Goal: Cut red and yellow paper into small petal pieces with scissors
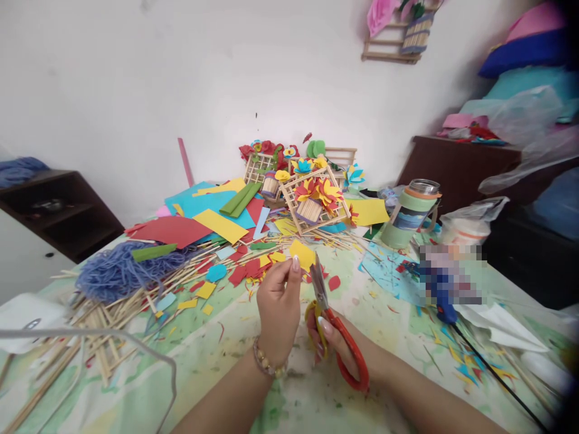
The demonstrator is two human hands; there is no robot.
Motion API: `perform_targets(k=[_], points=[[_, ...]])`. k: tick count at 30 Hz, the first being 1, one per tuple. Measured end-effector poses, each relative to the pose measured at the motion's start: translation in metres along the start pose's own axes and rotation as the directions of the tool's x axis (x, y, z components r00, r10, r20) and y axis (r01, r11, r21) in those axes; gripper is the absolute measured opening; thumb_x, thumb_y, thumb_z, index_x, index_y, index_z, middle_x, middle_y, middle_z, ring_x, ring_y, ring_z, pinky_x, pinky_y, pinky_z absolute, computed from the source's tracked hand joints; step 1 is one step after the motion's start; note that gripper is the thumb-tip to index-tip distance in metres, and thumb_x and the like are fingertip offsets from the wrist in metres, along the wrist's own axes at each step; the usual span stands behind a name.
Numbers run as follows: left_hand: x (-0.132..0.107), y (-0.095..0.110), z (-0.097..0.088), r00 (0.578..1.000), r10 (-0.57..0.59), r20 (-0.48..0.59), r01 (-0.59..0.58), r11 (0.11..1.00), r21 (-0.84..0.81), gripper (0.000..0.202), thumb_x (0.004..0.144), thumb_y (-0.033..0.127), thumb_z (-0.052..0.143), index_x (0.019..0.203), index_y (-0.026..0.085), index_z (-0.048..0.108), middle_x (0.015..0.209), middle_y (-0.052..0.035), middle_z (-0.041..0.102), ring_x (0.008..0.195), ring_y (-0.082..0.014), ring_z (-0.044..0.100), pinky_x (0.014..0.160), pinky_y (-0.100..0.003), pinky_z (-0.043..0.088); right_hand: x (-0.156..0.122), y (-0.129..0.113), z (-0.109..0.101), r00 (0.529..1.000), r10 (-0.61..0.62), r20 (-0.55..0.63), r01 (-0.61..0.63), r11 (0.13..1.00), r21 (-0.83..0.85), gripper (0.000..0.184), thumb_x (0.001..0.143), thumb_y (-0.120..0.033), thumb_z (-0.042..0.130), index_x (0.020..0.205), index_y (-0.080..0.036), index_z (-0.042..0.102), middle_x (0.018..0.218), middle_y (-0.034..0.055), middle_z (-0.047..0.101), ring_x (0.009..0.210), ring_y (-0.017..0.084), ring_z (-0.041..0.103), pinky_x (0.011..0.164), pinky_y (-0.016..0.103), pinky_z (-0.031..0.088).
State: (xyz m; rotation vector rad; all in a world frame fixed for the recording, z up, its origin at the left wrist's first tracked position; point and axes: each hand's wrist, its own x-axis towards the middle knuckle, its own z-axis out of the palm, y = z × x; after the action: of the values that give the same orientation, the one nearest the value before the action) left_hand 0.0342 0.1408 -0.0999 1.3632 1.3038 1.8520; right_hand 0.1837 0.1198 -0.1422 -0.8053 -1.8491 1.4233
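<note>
Between thumb and fingers, my left hand (279, 292) pinches a small yellow piece of craft sheet (301, 255) above the table. My right hand (332, 340) has its fingers in the handles of the scissors (321, 292), one handle red and one yellow. The scissor blades point up and away, their tips at the right edge of the yellow piece. I cannot tell whether the blades touch it. A red petal-shaped cutout (333, 283) lies on the cloth just right of the blades. Red scraps (246, 272) and a blue cutout (216, 272) lie left of my left hand.
Craft-stick frames with paper flowers (316, 199) stand at the back. Coloured sheets (167, 230), purple yarn (122, 274) and thin sticks (181, 271) cover the left. At right are a green bottle (407, 217), a blue glue gun (441, 301) with its cord and a plastic bag (473, 220).
</note>
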Motion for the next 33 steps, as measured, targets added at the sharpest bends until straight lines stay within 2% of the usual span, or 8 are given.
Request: perform_targets(k=[4, 7, 13, 19, 24, 28, 33], points=[[-0.001, 0.002, 0.0, 0.996, 0.088, 0.024, -0.09, 0.993, 0.078, 0.033, 0.098, 0.042, 0.061, 0.074, 0.02, 0.066, 0.074, -0.0022, 0.066, 0.071, -0.0167, 0.06, 0.069, -0.029, 0.048, 0.001, -0.001, 0.001, 1.0, 0.007, -0.027, -0.007, 1.0, -0.017, 0.062, 0.099, -0.081, 0.034, 0.084, -0.022, 0.045, 0.077, 0.0014, 0.049, 0.068, 0.017, 0.048, 0.065, 0.033, 0.048], [-0.001, -0.001, 0.0, 0.991, 0.127, 0.041, -0.131, 0.984, 0.121, 0.033, 0.101, 0.038, 0.057, 0.072, 0.021, 0.059, 0.07, -0.0002, 0.059, 0.068, -0.0159, 0.054, 0.066, -0.028, 0.044, 0.001, 0.001, 0.002, 0.999, 0.015, -0.041, -0.014, 1.0, 0.02, 0.061, 0.098, -0.081, 0.036, 0.084, -0.023, 0.045, 0.074, 0.0005, 0.05, 0.065, 0.017, 0.05, 0.063, 0.032, 0.047], [-0.004, -0.005, 0.001, 0.972, 0.21, 0.109, -0.222, 0.968, 0.114, 0.03, 0.104, 0.032, 0.053, 0.075, 0.022, 0.054, 0.072, 0.0005, 0.056, 0.068, -0.016, 0.05, 0.065, -0.028, 0.041, 0.002, 0.001, 0.0, 0.998, -0.008, -0.066, 0.01, 0.999, 0.035, 0.054, 0.102, -0.075, 0.04, 0.085, -0.023, 0.048, 0.072, 0.0, 0.053, 0.064, 0.017, 0.05, 0.063, 0.032, 0.048], [-0.005, -0.007, 0.001, 0.968, 0.247, 0.033, -0.25, 0.959, 0.135, 0.03, 0.105, 0.03, 0.05, 0.076, 0.022, 0.051, 0.072, 0.0013, 0.051, 0.067, -0.0157, 0.047, 0.064, -0.029, 0.039, -0.001, -0.01, -0.001, 0.999, -0.035, 0.039, 0.034, 0.999, 0.033, 0.056, 0.101, -0.077, 0.038, 0.089, -0.023, 0.047, 0.078, 0.0014, 0.051, 0.07, 0.018, 0.048, 0.064, 0.032, 0.05], [-0.007, -0.01, 0.004, 0.95, 0.309, 0.054, -0.313, 0.936, 0.16, 0.033, 0.106, 0.027, 0.047, 0.074, 0.023, 0.045, 0.071, 0.0018, 0.049, 0.065, -0.0155, 0.044, 0.063, -0.029, 0.037, -0.001, -0.012, -0.002, 0.998, -0.057, 0.021, 0.057, 0.998, -0.003, 0.055, 0.103, -0.075, 0.034, 0.092, -0.023, 0.048, 0.082, 0.0023, 0.051, 0.074, 0.019, 0.048, 0.07, 0.034, 0.047], [-0.009, -0.012, 0.006, 0.952, 0.297, 0.078, -0.306, 0.939, 0.157, 0.033, 0.107, 0.03, 0.046, 0.075, 0.023, 0.046, 0.071, 0.0014, 0.048, 0.065, -0.0161, 0.043, 0.063, -0.03, 0.036, -0.001, -0.006, -0.003, 0.997, -0.072, -0.012, 0.072, 0.997, -0.009, 0.052, 0.104, -0.072, 0.036, 0.094, -0.023, 0.05, 0.086, 0.0033, 0.052, 0.075, 0.02, 0.047, 0.072, 0.036, 0.046], [-0.013, -0.014, 0.007, 0.961, 0.266, 0.082, -0.274, 0.953, 0.126, 0.037, 0.108, 0.041, 0.044, 0.076, 0.023, 0.047, 0.073, 0.0007, 0.048, 0.066, -0.0168, 0.043, 0.065, -0.031, 0.038, -0.002, -0.001, -0.003, 0.999, -0.047, 0.005, 0.047, 0.999, 0.022, 0.052, 0.103, -0.073, 0.036, 0.098, -0.023, 0.051, 0.088, 0.0043, 0.055, 0.077, 0.021, 0.05, 0.071, 0.035, 0.048]])
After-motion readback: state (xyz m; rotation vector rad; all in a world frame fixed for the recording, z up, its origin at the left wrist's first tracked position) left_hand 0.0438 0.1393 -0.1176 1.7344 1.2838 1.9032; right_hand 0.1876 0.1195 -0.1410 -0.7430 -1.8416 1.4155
